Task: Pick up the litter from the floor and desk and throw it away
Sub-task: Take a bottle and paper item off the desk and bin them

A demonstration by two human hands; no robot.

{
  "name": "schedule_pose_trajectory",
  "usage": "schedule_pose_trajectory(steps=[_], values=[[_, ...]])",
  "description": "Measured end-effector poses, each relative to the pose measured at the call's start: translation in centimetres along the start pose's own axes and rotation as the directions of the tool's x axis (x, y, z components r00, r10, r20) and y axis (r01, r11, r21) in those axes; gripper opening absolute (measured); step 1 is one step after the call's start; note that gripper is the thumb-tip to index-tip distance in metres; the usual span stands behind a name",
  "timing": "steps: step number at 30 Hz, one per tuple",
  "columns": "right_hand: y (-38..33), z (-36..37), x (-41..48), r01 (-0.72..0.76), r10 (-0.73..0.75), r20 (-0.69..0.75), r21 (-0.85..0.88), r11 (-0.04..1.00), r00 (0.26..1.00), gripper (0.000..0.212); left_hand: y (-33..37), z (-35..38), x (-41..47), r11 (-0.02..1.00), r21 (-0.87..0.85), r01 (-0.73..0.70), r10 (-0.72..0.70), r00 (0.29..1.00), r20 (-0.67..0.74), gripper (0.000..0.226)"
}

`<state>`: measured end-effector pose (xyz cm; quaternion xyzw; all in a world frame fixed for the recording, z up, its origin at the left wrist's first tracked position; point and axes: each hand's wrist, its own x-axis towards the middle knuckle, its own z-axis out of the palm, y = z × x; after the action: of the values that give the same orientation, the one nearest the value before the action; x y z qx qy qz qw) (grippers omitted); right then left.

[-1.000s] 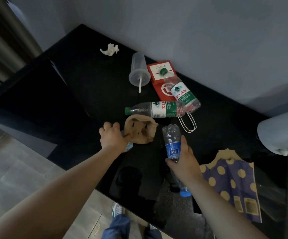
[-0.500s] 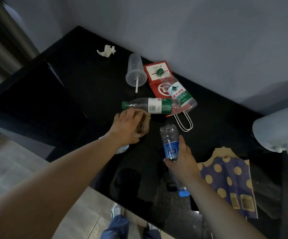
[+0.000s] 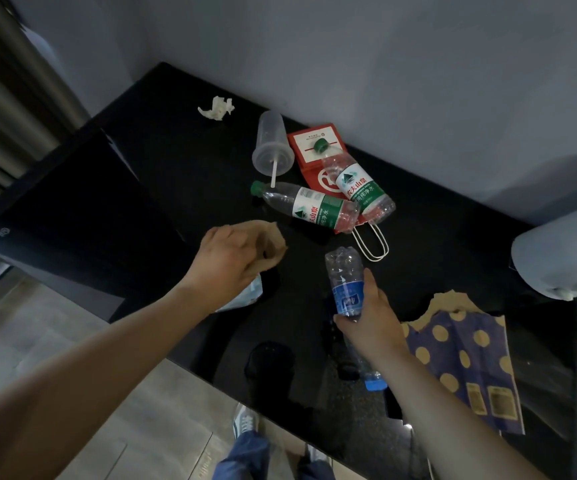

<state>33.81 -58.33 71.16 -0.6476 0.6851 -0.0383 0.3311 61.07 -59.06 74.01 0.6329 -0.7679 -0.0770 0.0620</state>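
Note:
Over the black desk, my left hand grips a crumpled brown paper piece; a light blue face mask shows under its wrist. A clear bottle with a blue label is held by my right hand, blue cap pointing toward me. Two green-label bottles lie farther back: one on its side, the other on a red paper bag. A clear plastic cup with a straw and a crumpled white tissue lie near the wall.
A torn blue bag with tan dots lies on the desk at the right. A pale rounded object sits at the right edge. Curtains hang on the left. Grey floor tiles and my shoes show below the desk edge.
My left hand turned over and closed around the brown paper, crumpling it and shifting slightly left. My right hand keeps the blue-label bottle almost still.

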Motion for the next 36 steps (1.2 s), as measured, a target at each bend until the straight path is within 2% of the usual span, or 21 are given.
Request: schedule_pose_trajectory(steps=[1, 3, 5, 8, 9, 11, 14, 16, 23, 27, 33, 36], values=[[-0.1, 0.0, -0.1, 0.007, -0.007, -0.001, -0.002, 1.0, 1.0, 0.104, -0.1, -0.3, -1.1, 1.0, -0.004, -0.009, 0.009, 1.0, -0.017, 0.02], [-0.2, 0.1, -0.2, 0.021, -0.021, -0.004, -0.007, 1.0, 1.0, 0.104, 0.0, -0.3, -3.0, 0.999, 0.018, 0.028, -0.03, 0.994, 0.102, 0.029], [-0.4, 0.1, -0.3, 0.033, -0.033, 0.005, -0.013, 0.999, 0.999, 0.103, 0.2, 0.2, -4.4, 0.991, -0.002, 0.136, -0.132, 0.965, 0.224, 0.064], [-0.5, 0.2, -0.2, 0.044, -0.044, 0.022, -0.015, 0.999, 0.999, 0.103, 0.1, 0.8, -3.7, 0.955, -0.024, 0.296, -0.275, 0.91, 0.311, 0.128], [-0.4, 0.2, -0.2, 0.051, -0.05, 0.023, -0.015, 0.999, 0.998, 0.103, 0.1, 1.1, -3.0, 0.941, -0.03, 0.337, -0.305, 0.883, 0.356, 0.141], [-0.4, 0.1, -0.1, 0.056, -0.055, 0.022, -0.016, 0.998, 0.998, 0.103, -0.2, 1.6, -1.6, 0.913, -0.027, 0.406, -0.351, 0.818, 0.457, 0.15], [-0.2, 0.2, 0.1, 0.052, -0.052, 0.016, -0.014, 0.999, 0.999, 0.103, -1.1, 2.3, -0.5, 0.886, 0.013, 0.463, -0.393, 0.736, 0.551, 0.147], [-0.1, 0.2, 0.1, 0.053, -0.053, 0.014, -0.014, 0.998, 0.999, 0.103, -1.6, 2.5, -0.4, 0.887, 0.027, 0.462, -0.395, 0.726, 0.563, 0.142], [0.0, 0.7, -0.2, 0.032, -0.032, 0.009, 0.004, 0.999, 0.999, 0.103, -0.2, 3.2, -0.8, 0.864, -0.063, 0.499, -0.392, 0.747, 0.538, 0.126], [0.0, 0.7, -0.6, 0.01, -0.01, 0.008, 0.017, 1.0, 1.0, 0.104, 0.2, 2.5, -0.6, 0.849, -0.097, 0.52, -0.395, 0.745, 0.538, 0.1], [-0.1, -0.1, -1.9, -0.012, 0.015, -0.071, 0.048, 0.999, 0.997, 0.104, 0.4, 2.0, -1.3, 0.842, -0.143, 0.521, -0.388, 0.767, 0.51, 0.1], [0.1, -0.3, -3.4, -0.038, 0.044, -0.116, 0.059, 0.998, 0.992, 0.104, 0.6, 2.0, -1.7, 0.848, -0.192, 0.494, -0.353, 0.797, 0.49, 0.082]])
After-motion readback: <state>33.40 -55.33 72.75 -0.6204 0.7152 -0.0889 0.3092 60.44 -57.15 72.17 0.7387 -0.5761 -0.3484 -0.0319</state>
